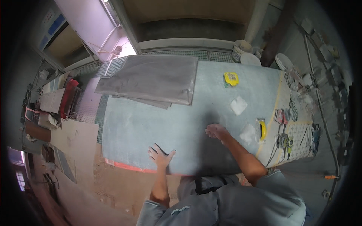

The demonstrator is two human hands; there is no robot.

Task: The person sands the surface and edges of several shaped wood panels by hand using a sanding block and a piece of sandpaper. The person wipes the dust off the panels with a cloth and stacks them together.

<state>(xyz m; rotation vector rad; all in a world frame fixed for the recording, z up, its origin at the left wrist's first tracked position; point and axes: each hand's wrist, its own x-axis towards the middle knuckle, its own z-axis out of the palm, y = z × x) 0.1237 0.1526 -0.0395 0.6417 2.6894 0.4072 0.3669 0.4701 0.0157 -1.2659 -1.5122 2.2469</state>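
Observation:
My left hand (161,155) is near the front edge of a large pale blue-grey panel (128,124), palm down with the fingers spread. A thin dark edge shows between thumb and forefinger; I cannot tell if it is a shadow. Over the middle of the panel, my right hand (216,130) has its fingers curled in. Whatever may be inside them is hidden. To its right lie a white cloth-like square (238,105), another white crumpled piece (247,133) and a hand tool with a yellow handle (263,130). Farther back sits a yellow-lidded tub (231,79).
Dark grey sheeting (154,77) covers the panel's far left. Buckets (242,49) stand behind the far edge. Along the right side, cables and tools (284,141) lie on a perforated surface. Boards and boxes (52,100) are stacked at left, below an open doorway.

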